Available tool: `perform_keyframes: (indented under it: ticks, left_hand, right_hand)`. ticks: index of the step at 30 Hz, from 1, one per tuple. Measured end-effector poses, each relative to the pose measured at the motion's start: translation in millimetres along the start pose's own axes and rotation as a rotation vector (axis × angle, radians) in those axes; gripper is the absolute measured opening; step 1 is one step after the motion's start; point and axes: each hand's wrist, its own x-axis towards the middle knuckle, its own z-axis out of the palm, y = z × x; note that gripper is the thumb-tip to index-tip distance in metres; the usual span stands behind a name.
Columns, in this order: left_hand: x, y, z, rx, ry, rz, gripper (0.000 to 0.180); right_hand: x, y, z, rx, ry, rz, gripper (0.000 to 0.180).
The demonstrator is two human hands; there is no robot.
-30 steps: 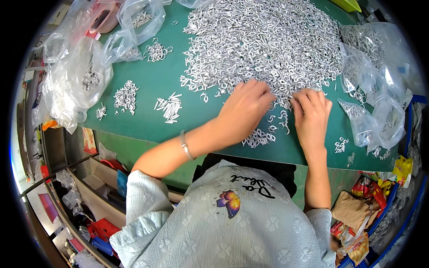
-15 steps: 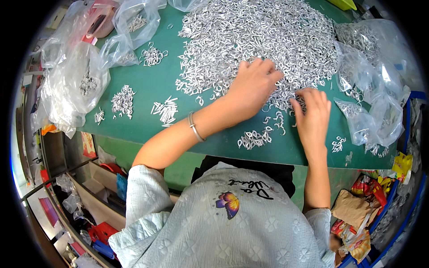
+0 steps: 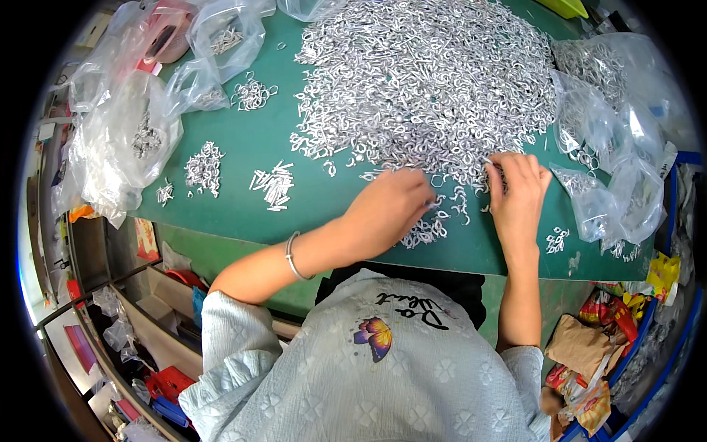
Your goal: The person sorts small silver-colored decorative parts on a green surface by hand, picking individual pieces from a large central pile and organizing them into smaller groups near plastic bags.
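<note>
**Two hands at the near edge of a heap of metal parts**

Head view: the left hand (image 3: 388, 210) lies palm down on the green table (image 3: 243, 155), fingers curled loosely over a small cluster (image 3: 426, 230) of silvery parts at the near edge of the big heap (image 3: 427, 74). The fingertips are tucked under, so whether they pinch a piece cannot be told. A thin bangle (image 3: 292, 256) circles that wrist.

The right hand (image 3: 518, 193) rests just beside it, fingers bent and pressed into the heap's fringe, thumb and forefinger close together at a few parts; the grip itself is too small to make out.

Small sorted piles (image 3: 271, 184) lie well apart to the left. Clear bags (image 3: 125, 140) with more parts crowd the left side, and others (image 3: 618, 169) the right edge. The single parts blur into one mass; their exact shape is hard to read. The person's pale shirt (image 3: 368, 368) hides the table's near rim.
</note>
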Motion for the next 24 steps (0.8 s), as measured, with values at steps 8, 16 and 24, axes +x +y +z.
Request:
perform_keyframes:
  ticks: [8,16,24]
  left_hand:
    - [14.5,-6.3,-12.2,0.083,0.174,0.025,0.019]
    - [71.0,-39.1,-8.8,0.326,0.250,0.033,0.014]
    - [55.9,-36.8,-16.5,0.255,0.401,0.038,0.005]
  right_hand:
    - [-10.9,-10.1,-25.6,0.208,-0.119,0.059,0.007]
    - [2.5,-22.5,-26.4,0.349,-0.520,0.061,0.011]
    - [35.6,-20.9,18.3,0.056,-0.152,-0.082,0.020]
